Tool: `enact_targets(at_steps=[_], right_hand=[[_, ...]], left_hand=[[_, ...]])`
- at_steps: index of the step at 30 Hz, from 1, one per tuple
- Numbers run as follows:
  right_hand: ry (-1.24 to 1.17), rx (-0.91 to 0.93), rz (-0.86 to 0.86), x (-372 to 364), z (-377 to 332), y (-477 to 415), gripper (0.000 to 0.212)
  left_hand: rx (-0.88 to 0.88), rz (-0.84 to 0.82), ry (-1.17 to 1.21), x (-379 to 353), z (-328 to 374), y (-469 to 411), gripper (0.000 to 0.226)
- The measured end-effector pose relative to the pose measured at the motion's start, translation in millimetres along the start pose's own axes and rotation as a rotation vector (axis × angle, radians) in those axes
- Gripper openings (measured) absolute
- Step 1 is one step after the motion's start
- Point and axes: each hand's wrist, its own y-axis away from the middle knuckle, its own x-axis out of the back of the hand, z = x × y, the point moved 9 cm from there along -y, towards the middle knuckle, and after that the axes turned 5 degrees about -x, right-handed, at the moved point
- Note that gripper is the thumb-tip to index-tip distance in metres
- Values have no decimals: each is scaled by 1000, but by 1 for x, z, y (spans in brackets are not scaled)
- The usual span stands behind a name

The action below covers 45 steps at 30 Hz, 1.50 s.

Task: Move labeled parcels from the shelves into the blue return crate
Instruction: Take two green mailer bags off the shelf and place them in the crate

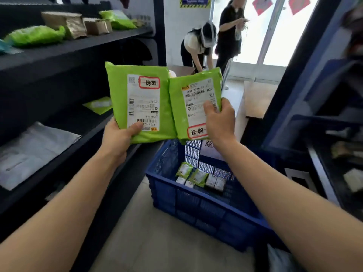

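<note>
My left hand [117, 138] grips the lower edge of a green parcel [119, 91] with a white shipping label and a red-framed sticker. My right hand [220, 120] holds a second green labeled parcel [176, 107] by its right side; the two parcels touch edge to edge, upright, above the far end of the blue return crate [167, 193]. The crate stands on the floor below my arms and holds several small parcels [200, 177] at its bottom.
Dark shelves [59, 54] on the left carry green bags [35, 35], brown boxes [74, 24], one green parcel [99, 105] and white bags [33, 150]. Another blue rack [314, 91] stands on the right. Two people [198, 44] are by the bright doorway ahead.
</note>
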Motion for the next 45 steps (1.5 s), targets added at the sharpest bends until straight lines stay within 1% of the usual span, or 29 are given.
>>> enact_targets(at_steps=[5,9,11,14,17,20,27,30,36,41,45], right_hand=[[-13,-48,86,72,27,-56,9],[1,-52,154,114,49,-95,14],[9,-62,179,132,63,-110,11],[34,-89,214,153,84,-132,4],[63,-114,260,170,105,-155,4],[88,-143,304,180,128,-177,4],[146,-240,427,182,185,-234,8],[155,-293,465,171,210,-261,10],[196,-443,500,146,271,-297,6],[225,-555,498,138,324,-306,6],[242,-647,468,137,382,-304,8]], left_hand=[[35,-106,23,-97,-28,-29,46],[51,-183,35,-155,-49,-48,39],[70,-210,24,-179,-65,-56,32],[111,-230,2,-210,-93,-70,35],[157,-267,-16,-239,-119,-85,39],[191,-315,-50,-265,-140,-105,38],[314,-462,-38,-323,-188,-164,34],[357,-523,-54,-339,-211,-198,30],[475,-599,-153,-351,-270,-256,38],[556,-615,-225,-348,-330,-279,40],[592,-591,-312,-333,-388,-283,43]])
